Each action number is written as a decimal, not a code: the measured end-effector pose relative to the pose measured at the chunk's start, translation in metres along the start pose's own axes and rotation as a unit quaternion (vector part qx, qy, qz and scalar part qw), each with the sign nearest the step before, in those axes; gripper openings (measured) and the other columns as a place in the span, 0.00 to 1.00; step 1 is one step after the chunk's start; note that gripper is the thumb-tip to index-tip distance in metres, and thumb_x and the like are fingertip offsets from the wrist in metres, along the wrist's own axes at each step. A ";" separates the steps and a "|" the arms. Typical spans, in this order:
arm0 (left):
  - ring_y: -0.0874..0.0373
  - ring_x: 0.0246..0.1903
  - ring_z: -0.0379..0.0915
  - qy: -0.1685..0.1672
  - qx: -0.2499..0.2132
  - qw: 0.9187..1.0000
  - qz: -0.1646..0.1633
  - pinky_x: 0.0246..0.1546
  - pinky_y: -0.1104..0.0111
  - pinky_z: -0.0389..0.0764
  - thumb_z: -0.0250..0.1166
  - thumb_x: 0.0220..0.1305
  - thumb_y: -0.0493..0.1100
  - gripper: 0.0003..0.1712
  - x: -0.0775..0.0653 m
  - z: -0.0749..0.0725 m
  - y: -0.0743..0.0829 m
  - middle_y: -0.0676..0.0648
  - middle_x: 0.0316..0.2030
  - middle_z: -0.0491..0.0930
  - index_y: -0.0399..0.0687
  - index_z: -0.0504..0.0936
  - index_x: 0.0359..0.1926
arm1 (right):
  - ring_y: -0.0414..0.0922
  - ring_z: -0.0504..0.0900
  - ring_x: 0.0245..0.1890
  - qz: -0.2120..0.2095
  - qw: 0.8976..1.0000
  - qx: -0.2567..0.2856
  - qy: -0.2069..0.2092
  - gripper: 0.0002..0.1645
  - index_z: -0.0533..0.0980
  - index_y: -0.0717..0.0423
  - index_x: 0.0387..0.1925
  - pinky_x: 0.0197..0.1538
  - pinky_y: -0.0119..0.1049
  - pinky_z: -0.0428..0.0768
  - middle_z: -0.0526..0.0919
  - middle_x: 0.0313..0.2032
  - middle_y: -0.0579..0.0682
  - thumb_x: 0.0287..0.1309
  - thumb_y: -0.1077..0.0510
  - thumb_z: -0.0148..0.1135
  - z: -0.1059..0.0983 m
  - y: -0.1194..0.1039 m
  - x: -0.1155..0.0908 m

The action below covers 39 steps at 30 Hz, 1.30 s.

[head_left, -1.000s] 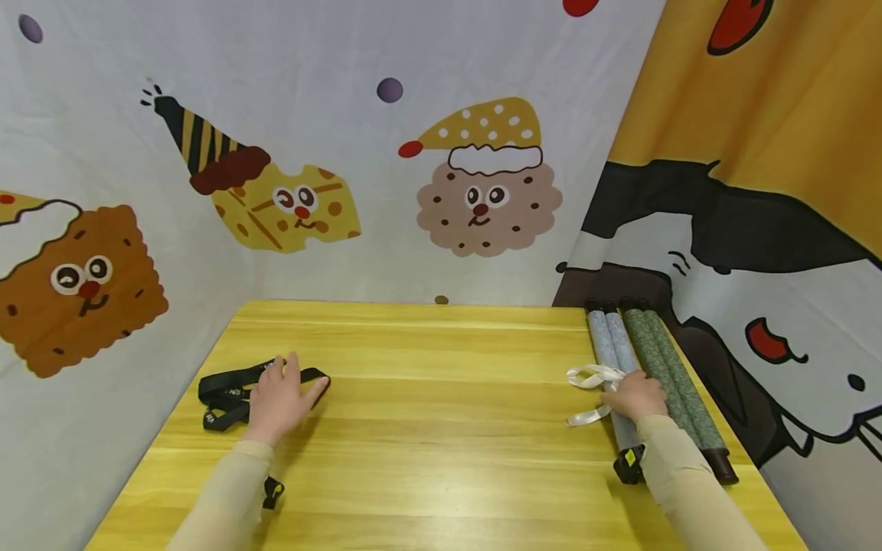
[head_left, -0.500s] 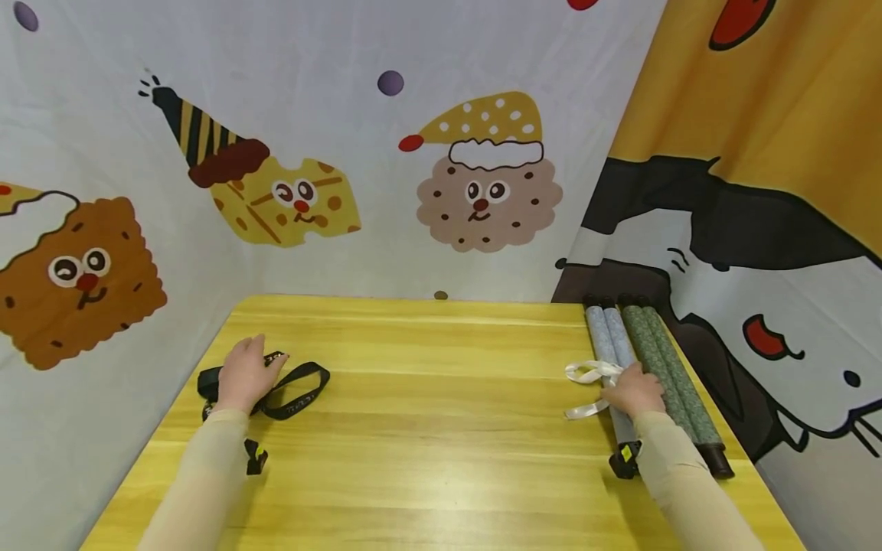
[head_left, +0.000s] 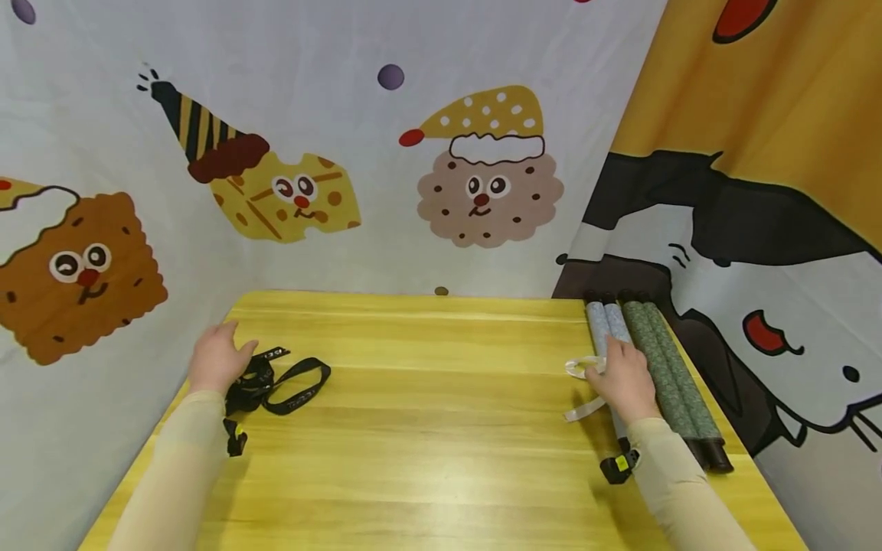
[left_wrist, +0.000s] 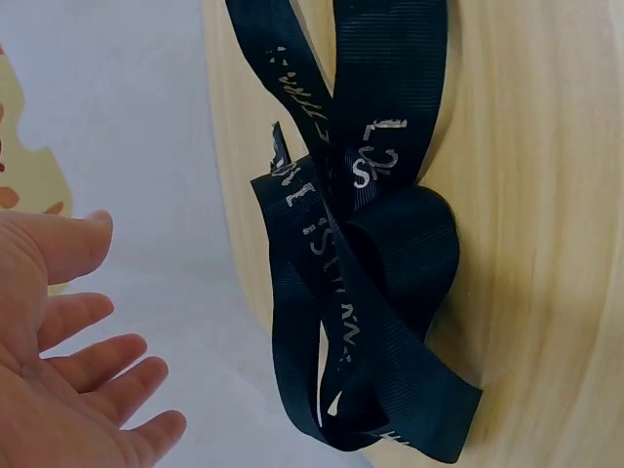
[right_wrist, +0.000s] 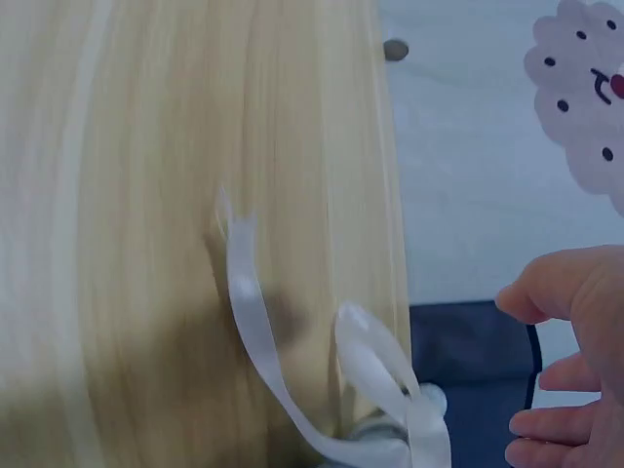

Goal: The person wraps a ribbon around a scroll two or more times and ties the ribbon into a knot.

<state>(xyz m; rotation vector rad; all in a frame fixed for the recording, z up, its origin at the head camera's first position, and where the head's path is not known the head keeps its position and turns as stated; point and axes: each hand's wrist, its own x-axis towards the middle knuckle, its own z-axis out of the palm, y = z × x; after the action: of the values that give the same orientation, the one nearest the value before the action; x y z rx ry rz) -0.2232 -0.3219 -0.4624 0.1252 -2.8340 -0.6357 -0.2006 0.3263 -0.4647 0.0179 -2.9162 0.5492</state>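
Note:
A black ribbon [head_left: 299, 386] with pale printed letters lies in loose loops on the left of the table; the left wrist view shows its tangled black ribbon folds [left_wrist: 390, 283] up close. My left hand [head_left: 219, 358] hovers at the ribbon's left side, fingers spread and holding nothing. On the right, a grey-blue double roll [head_left: 601, 325] with dark ends is tied with a white ribbon [head_left: 584, 410]. Over this roll is my right hand [head_left: 625, 379], hiding its middle; in the right wrist view the thumb and fingers stand apart, off the white ribbon bow [right_wrist: 375, 366].
A green double roll [head_left: 664, 367] with dark brown ends lies alongside the grey-blue one, near the right edge of the wooden table [head_left: 441, 459]. Behind stands a white printed curtain [head_left: 317, 61], with a yellow patterned curtain [head_left: 779, 99] at the right.
My left hand has moved left, uncovering the ribbon's right loop. My right hand has lifted and turned slightly, away from the white ribbon.

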 end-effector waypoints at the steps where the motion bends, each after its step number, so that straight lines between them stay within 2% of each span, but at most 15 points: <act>1: 0.22 0.57 0.59 -0.001 0.001 1.000 -0.002 0.57 0.35 0.62 0.60 0.69 0.42 0.34 0.002 0.000 0.001 0.17 0.57 0.64 0.16 0.63 0.63 | 0.76 0.58 0.61 -0.009 1.000 0.008 0.005 0.41 0.57 0.76 0.69 0.55 0.70 0.64 0.61 0.62 0.78 0.63 0.57 0.61 0.000 -0.002 -0.001; 9: 0.23 0.57 0.61 -0.025 -0.004 0.999 -0.019 0.56 0.36 0.65 0.59 0.70 0.43 0.34 0.015 0.014 0.003 0.19 0.58 0.65 0.18 0.64 0.64 | 0.73 0.62 0.60 -0.051 0.997 0.045 0.036 0.38 0.61 0.75 0.67 0.60 0.66 0.64 0.66 0.61 0.76 0.63 0.59 0.63 0.016 -0.024 -0.013; 15: 0.26 0.56 0.66 -0.046 0.004 0.998 -0.051 0.52 0.37 0.70 0.59 0.71 0.44 0.33 0.014 0.035 0.000 0.22 0.60 0.66 0.22 0.65 0.65 | 0.70 0.66 0.60 -0.094 0.991 0.070 0.058 0.36 0.64 0.73 0.66 0.61 0.63 0.66 0.71 0.59 0.73 0.61 0.62 0.65 0.036 -0.041 -0.016; 21: 0.28 0.51 0.72 -0.084 0.029 0.994 -0.067 0.48 0.40 0.74 0.57 0.73 0.45 0.30 0.013 0.051 0.000 0.24 0.56 0.72 0.24 0.68 0.64 | 0.67 0.71 0.58 -0.133 0.986 0.078 0.066 0.36 0.67 0.70 0.65 0.60 0.61 0.68 0.74 0.57 0.70 0.58 0.62 0.69 0.052 -0.053 -0.019; 26: 0.28 0.51 0.71 -0.112 0.061 0.990 -0.066 0.48 0.40 0.75 0.56 0.73 0.42 0.25 0.011 0.060 -0.006 0.25 0.56 0.72 0.26 0.71 0.62 | 0.65 0.72 0.58 -0.153 0.983 0.084 0.054 0.37 0.68 0.69 0.65 0.61 0.59 0.68 0.75 0.57 0.69 0.57 0.61 0.69 0.060 -0.059 -0.022; 29: 0.29 0.46 0.74 -0.126 0.084 0.987 -0.057 0.45 0.41 0.76 0.56 0.70 0.37 0.20 0.011 0.064 -0.008 0.25 0.51 0.75 0.26 0.74 0.57 | 0.65 0.72 0.57 -0.159 0.982 0.087 0.049 0.38 0.68 0.69 0.65 0.62 0.58 0.68 0.76 0.56 0.68 0.56 0.61 0.70 0.064 -0.060 -0.024; 34: 0.30 0.37 0.75 -0.110 0.121 0.986 -0.027 0.35 0.43 0.79 0.58 0.63 0.29 0.10 0.015 0.065 -0.005 0.27 0.37 0.76 0.25 0.79 0.43 | 0.64 0.73 0.57 -0.154 0.983 0.086 0.045 0.38 0.68 0.68 0.66 0.61 0.59 0.69 0.76 0.56 0.67 0.56 0.61 0.71 0.067 -0.059 -0.027; 39: 0.32 0.33 0.77 -0.113 0.121 0.986 -0.032 0.27 0.45 0.80 0.59 0.62 0.29 0.08 0.017 0.062 0.001 0.27 0.34 0.78 0.27 0.80 0.41 | 0.64 0.73 0.57 -0.151 0.983 0.091 0.051 0.38 0.68 0.68 0.65 0.61 0.59 0.69 0.76 0.56 0.67 0.56 0.61 0.71 0.066 -0.061 -0.028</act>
<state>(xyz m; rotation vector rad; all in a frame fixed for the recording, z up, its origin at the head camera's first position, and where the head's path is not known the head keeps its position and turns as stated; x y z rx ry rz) -0.2546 -0.2976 -0.5125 0.1989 -3.1306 -0.3340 -0.1814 0.2454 -0.5084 0.4346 -2.6817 0.7339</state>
